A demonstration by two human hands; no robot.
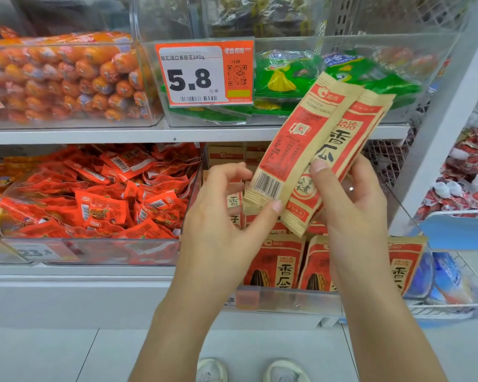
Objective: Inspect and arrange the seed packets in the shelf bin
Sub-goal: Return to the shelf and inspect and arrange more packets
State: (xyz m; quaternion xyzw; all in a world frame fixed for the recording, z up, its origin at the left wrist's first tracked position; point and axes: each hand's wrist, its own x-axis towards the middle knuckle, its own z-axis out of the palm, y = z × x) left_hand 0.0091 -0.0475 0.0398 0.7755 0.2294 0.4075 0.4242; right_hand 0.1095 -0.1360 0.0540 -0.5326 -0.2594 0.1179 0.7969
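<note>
Both bare arms reach up and forward from the bottom of the view, toward the seed packets point(312, 150). The right hand point(351, 205) is just under and beside the seed packets. Its thumb is pressed on the front of them and its fingers are curled round the back, so it pinches them. There is a ring on one finger. The left hand point(221, 216) is just to the left of the seed packets. Its thumb tip touches their bottom corner. Its fingers are bent loosely and spread a little, and they are not closed round anything. Both wrists are close together, well below the seed packets.
</note>
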